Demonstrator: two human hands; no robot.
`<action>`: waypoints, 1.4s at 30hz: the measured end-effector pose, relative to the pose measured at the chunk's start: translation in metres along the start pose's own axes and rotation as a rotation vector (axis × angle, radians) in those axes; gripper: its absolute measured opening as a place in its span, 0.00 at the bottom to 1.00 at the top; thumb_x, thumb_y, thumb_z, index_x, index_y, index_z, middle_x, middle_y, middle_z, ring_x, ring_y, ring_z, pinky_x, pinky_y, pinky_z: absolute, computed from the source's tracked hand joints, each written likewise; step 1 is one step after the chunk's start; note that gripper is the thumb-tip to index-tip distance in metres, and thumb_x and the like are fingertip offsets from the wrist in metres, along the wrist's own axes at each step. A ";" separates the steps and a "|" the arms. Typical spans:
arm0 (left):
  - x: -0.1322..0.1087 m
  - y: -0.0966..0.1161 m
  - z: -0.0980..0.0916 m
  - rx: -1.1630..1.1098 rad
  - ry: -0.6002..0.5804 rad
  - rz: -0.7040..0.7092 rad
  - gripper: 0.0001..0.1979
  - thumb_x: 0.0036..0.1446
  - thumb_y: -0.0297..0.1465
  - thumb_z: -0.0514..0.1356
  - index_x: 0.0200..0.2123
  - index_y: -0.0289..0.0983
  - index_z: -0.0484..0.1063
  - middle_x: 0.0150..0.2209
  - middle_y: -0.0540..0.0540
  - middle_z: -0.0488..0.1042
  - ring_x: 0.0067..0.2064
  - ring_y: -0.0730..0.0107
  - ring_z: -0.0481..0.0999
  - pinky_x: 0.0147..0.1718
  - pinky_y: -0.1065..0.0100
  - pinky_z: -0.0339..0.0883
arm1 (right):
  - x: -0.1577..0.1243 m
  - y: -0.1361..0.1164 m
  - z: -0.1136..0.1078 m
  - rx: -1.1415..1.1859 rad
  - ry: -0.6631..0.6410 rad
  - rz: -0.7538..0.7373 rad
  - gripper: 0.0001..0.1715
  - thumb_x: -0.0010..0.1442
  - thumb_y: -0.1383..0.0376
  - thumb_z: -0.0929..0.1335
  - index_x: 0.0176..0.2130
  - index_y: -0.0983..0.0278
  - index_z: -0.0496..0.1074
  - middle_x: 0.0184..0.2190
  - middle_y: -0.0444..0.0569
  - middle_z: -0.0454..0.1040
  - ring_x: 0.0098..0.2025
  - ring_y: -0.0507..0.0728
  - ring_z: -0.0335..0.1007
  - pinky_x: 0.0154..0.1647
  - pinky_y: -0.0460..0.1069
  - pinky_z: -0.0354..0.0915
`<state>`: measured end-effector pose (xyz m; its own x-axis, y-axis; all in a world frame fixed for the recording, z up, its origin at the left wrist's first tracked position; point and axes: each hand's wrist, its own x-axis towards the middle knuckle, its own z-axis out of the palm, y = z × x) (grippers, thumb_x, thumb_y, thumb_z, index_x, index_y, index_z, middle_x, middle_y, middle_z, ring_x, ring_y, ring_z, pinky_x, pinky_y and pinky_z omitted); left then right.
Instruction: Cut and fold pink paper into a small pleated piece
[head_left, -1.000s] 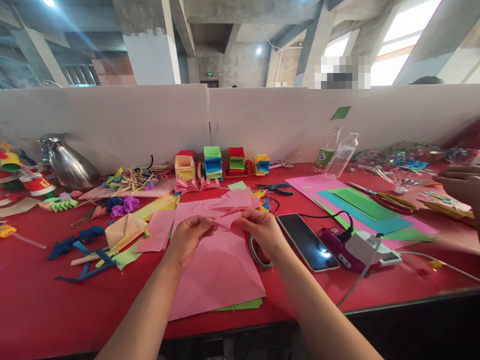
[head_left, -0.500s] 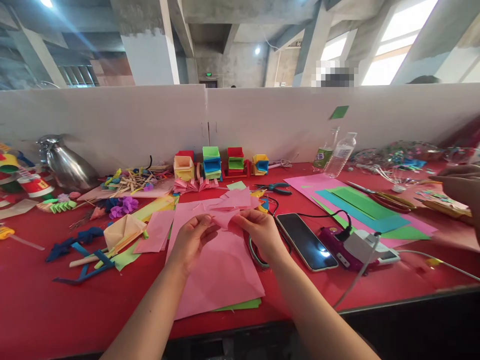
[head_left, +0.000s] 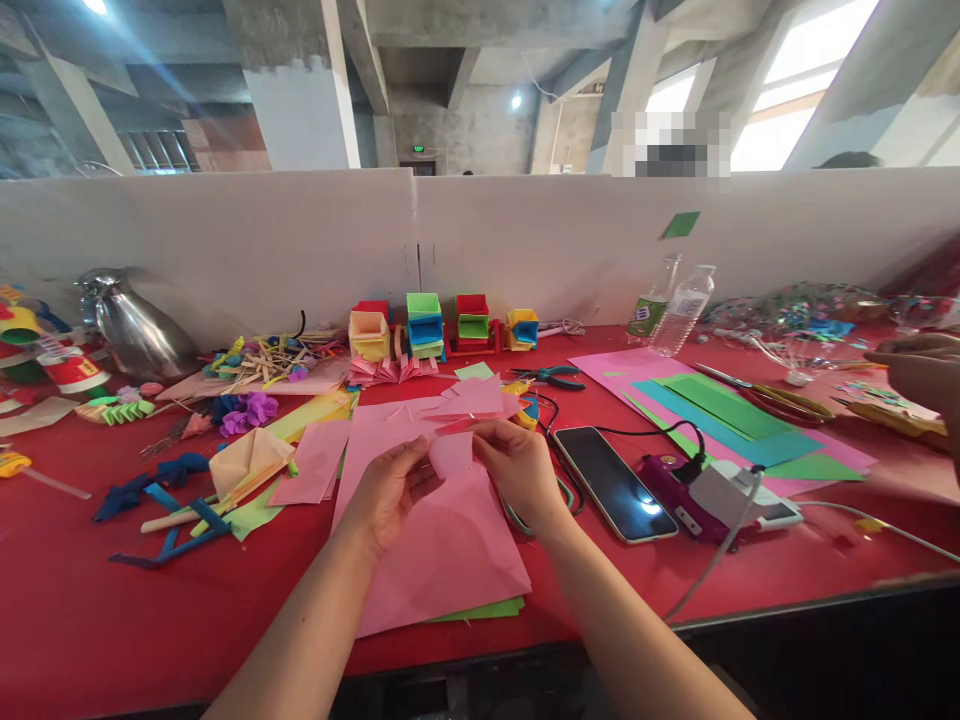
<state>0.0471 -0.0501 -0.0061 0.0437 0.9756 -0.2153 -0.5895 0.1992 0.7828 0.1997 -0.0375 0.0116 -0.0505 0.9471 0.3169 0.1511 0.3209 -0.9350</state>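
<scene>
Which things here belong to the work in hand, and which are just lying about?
Likely part of the work:
small pink paper piece, held between left hand and right hand
large flat pink paper sheet, beneath the hands

Seemingly just lying about:
black-screened rectangular smartphone
shiny silver metal jug
clear ridged plastic bottle
purple crinkled paper flower
</scene>
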 end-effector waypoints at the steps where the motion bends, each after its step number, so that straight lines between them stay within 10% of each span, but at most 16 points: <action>1: 0.001 0.001 -0.001 0.020 -0.008 -0.015 0.08 0.46 0.31 0.65 0.31 0.34 0.74 0.28 0.48 0.77 0.28 0.73 0.75 0.29 0.71 0.72 | 0.000 0.000 0.000 -0.002 -0.003 0.007 0.07 0.50 0.65 0.66 0.27 0.64 0.74 0.24 0.45 0.74 0.26 0.52 0.66 0.27 0.46 0.60; 9: 0.005 0.003 -0.009 0.174 -0.002 -0.042 0.12 0.46 0.38 0.65 0.28 0.34 0.72 0.27 0.46 0.75 0.29 0.70 0.75 0.30 0.69 0.70 | 0.002 0.003 0.001 0.086 0.001 0.069 0.06 0.47 0.63 0.68 0.24 0.64 0.72 0.21 0.43 0.72 0.24 0.51 0.64 0.26 0.46 0.59; 20: 0.003 0.007 -0.008 0.665 -0.108 0.368 0.13 0.47 0.34 0.64 0.38 0.38 0.77 0.25 0.49 0.73 0.26 0.74 0.67 0.24 0.74 0.57 | 0.009 0.016 -0.006 0.207 0.013 0.224 0.15 0.44 0.56 0.71 0.24 0.66 0.71 0.19 0.43 0.69 0.20 0.49 0.62 0.22 0.46 0.58; 31: 0.002 0.005 -0.006 0.612 0.038 0.523 0.13 0.47 0.32 0.64 0.39 0.39 0.77 0.32 0.48 0.79 0.35 0.68 0.75 0.37 0.69 0.65 | 0.004 0.005 -0.001 -0.081 -0.051 -0.102 0.15 0.55 0.55 0.65 0.26 0.63 0.69 0.38 0.51 0.71 0.40 0.58 0.67 0.41 0.52 0.61; 36: 0.000 0.001 -0.006 0.677 0.077 0.635 0.11 0.49 0.31 0.62 0.39 0.43 0.77 0.39 0.48 0.79 0.42 0.64 0.76 0.44 0.65 0.65 | -0.003 -0.004 0.003 -0.245 -0.078 -0.156 0.17 0.52 0.50 0.67 0.25 0.59 0.75 0.53 0.49 0.64 0.57 0.65 0.51 0.57 0.60 0.47; 42: -0.006 0.002 -0.001 0.625 0.079 0.608 0.12 0.47 0.29 0.64 0.38 0.44 0.78 0.39 0.49 0.79 0.41 0.62 0.76 0.43 0.65 0.67 | -0.003 -0.007 0.000 -0.113 -0.167 -0.148 0.26 0.56 0.46 0.62 0.20 0.61 0.70 0.48 0.51 0.67 0.60 0.63 0.49 0.58 0.59 0.46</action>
<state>0.0450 -0.0552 -0.0037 -0.2042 0.9246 0.3215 0.0591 -0.3162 0.9468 0.1991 -0.0427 0.0171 -0.2410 0.8800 0.4093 0.2388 0.4625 -0.8538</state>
